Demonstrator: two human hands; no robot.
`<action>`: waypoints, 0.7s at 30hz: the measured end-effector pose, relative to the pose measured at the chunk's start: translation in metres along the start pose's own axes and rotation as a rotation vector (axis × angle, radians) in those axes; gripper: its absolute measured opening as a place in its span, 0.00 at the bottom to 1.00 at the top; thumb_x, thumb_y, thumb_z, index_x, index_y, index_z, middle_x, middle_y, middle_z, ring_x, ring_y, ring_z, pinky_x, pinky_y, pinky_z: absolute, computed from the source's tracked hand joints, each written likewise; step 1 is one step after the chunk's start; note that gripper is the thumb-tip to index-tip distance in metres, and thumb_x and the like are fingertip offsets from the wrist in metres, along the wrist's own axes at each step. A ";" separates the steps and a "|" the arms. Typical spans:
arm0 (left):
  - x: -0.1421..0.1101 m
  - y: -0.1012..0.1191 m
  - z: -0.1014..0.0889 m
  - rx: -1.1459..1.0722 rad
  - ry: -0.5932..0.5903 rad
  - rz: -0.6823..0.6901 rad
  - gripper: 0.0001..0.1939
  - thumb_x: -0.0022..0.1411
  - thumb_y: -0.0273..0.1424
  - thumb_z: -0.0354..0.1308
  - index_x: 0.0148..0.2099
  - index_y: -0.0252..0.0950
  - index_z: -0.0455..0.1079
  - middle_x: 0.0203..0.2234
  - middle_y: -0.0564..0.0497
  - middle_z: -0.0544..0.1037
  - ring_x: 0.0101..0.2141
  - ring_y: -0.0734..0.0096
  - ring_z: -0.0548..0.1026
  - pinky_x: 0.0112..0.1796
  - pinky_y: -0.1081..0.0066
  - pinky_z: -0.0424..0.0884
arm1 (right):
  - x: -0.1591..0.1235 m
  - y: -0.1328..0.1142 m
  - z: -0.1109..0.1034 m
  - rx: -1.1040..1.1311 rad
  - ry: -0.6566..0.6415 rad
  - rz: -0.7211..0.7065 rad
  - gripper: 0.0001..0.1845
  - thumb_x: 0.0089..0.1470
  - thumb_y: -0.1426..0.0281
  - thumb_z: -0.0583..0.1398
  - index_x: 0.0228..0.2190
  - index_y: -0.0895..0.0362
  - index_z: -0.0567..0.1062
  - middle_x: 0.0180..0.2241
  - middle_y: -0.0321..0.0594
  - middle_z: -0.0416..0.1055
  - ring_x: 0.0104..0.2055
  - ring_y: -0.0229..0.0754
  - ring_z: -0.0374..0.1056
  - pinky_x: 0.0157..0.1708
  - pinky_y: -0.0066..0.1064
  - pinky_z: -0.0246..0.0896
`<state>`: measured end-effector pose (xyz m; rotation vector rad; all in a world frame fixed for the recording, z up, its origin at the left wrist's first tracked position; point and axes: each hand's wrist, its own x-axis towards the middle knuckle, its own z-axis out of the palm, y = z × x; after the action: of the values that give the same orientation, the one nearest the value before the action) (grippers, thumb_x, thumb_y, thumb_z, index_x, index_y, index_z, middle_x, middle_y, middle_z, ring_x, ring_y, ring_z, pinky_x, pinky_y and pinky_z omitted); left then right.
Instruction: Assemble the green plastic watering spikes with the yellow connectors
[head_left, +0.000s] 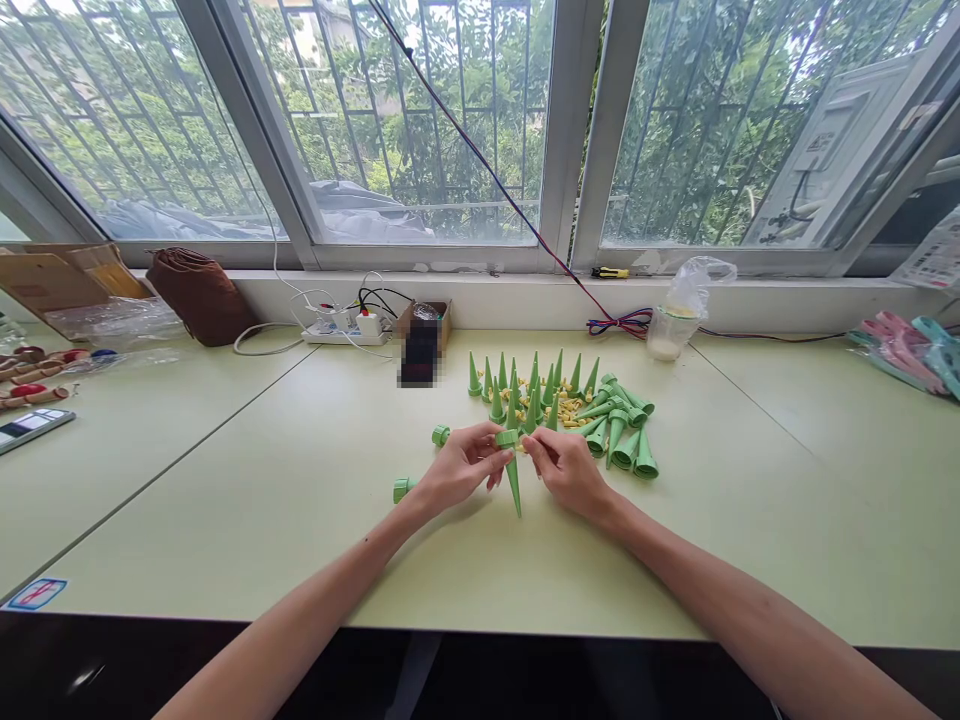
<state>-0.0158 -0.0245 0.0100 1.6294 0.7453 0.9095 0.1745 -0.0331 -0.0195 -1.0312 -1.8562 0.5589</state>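
Note:
My left hand (469,462) is closed around the capped top of a green plastic watering spike (513,485), whose point hangs downward. Close to its cap, my right hand (564,468) pinches a small yellow piece, mostly hidden by the fingers. Behind both hands, several green spikes (534,385) stand points up on the table. Small yellow plastic pieces (571,410) lie scattered among them. A pile of loose green cones (619,425) lies to the right. Left of my left hand are two more green-capped parts, one by the fingers (440,435) and one by the wrist (403,489).
The pale green table (247,520) runs up to a window sill. Along the back are a power strip (345,328), a small cardboard box (439,318), a plastic cup with a bag (671,330) and bundled wires (630,322). A phone (34,428) lies far left.

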 end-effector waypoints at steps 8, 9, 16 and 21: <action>-0.001 0.001 0.001 0.020 -0.001 0.003 0.15 0.59 0.39 0.64 0.40 0.32 0.70 0.20 0.56 0.68 0.19 0.78 0.67 0.23 0.73 0.67 | 0.000 0.002 0.001 -0.023 0.011 -0.001 0.22 0.65 0.60 0.51 0.21 0.56 0.62 0.17 0.30 0.57 0.19 0.33 0.51 0.22 0.28 0.45; -0.001 0.001 0.001 0.020 -0.002 0.003 0.15 0.59 0.39 0.64 0.40 0.32 0.70 0.20 0.56 0.68 0.19 0.77 0.67 0.23 0.73 0.67 | 0.000 0.002 0.001 -0.024 0.011 0.000 0.23 0.65 0.60 0.51 0.20 0.56 0.62 0.16 0.30 0.56 0.19 0.33 0.51 0.21 0.28 0.45; -0.001 0.001 0.001 0.036 0.005 0.004 0.15 0.59 0.39 0.63 0.40 0.32 0.70 0.20 0.56 0.68 0.19 0.77 0.68 0.24 0.73 0.67 | 0.000 0.001 0.001 -0.027 0.014 -0.003 0.22 0.65 0.61 0.51 0.20 0.56 0.61 0.17 0.30 0.54 0.19 0.33 0.49 0.22 0.28 0.44; -0.001 0.002 0.001 0.048 -0.001 0.001 0.16 0.59 0.40 0.63 0.40 0.32 0.70 0.20 0.56 0.69 0.20 0.77 0.68 0.24 0.72 0.68 | 0.000 0.002 0.001 -0.027 0.015 -0.004 0.22 0.65 0.61 0.52 0.20 0.56 0.61 0.16 0.29 0.54 0.19 0.33 0.48 0.22 0.28 0.44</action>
<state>-0.0157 -0.0267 0.0116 1.6726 0.7711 0.8978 0.1744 -0.0324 -0.0215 -1.0463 -1.8567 0.5233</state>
